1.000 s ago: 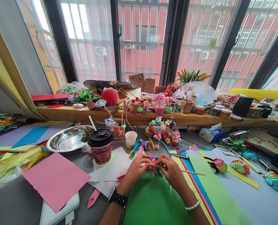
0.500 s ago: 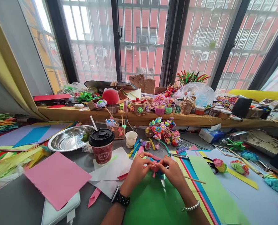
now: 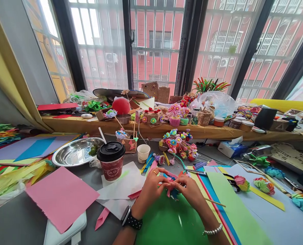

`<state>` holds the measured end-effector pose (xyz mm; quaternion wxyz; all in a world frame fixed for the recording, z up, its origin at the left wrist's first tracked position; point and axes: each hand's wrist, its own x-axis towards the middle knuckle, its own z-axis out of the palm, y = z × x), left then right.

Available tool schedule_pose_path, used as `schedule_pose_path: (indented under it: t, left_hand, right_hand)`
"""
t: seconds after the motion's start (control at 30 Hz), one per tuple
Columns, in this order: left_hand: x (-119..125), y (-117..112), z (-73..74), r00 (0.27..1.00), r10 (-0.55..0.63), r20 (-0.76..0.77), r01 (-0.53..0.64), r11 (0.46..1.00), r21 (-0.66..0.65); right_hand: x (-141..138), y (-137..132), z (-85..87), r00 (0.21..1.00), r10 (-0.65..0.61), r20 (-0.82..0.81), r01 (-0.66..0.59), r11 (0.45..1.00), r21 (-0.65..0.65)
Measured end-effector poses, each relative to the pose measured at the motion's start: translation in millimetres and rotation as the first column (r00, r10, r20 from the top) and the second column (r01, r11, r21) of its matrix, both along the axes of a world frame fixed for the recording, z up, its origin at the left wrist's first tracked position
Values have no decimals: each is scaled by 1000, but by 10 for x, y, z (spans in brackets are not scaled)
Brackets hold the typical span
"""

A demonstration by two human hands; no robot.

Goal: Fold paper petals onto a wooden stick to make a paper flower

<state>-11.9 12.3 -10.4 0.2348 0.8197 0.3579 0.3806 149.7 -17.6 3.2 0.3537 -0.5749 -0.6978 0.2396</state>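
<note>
My left hand [image 3: 153, 185] and my right hand [image 3: 191, 190] meet at the middle, thumbs and fingertips pinched together. Both grip a small folded paper piece [image 3: 170, 189] with pink and blue parts; the fingers partly cover it, so its full shape is hidden. Below the hands lies a glossy green surface [image 3: 171, 224]. A thin wooden stick [image 3: 215, 202] points out to the right from behind my right wrist. Left of my left forearm is a folded pink paper strip [image 3: 102, 217] on the table.
A lidded dark red cup [image 3: 111, 168] with a straw stands left, beside a metal plate [image 3: 61, 160] and a small paper cup [image 3: 142, 153]. Pink paper [image 3: 61, 197] covers a white device. Coloured sheets [image 3: 225, 200] and paper flowers [image 3: 265, 185] lie right. Crafts crowd the windowsill [image 3: 146, 131].
Both hands stay together at the pink and blue paper, with small shifts of the fingers. More of the pink part shows between the fingertips. The view has moved slightly.
</note>
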Motion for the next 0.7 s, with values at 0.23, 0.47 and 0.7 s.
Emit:
schedule_pose_path:
  t: [0.23,0.47,0.7]
  left_hand:
    - [24,-1,21,995,73,62,-71,997,-39]
    - [50,19,-27,924,302,236,-208,912,-353]
    - [90,42,-79,825,158,542,279,721,-635]
  right_hand:
    - [2,18,-58,999,-32,23,30,997,64]
    - [5,-11,-40,995,-93,-26,97,970,224]
    - [-31,-43,5,999,-24,-35,36,925,377]
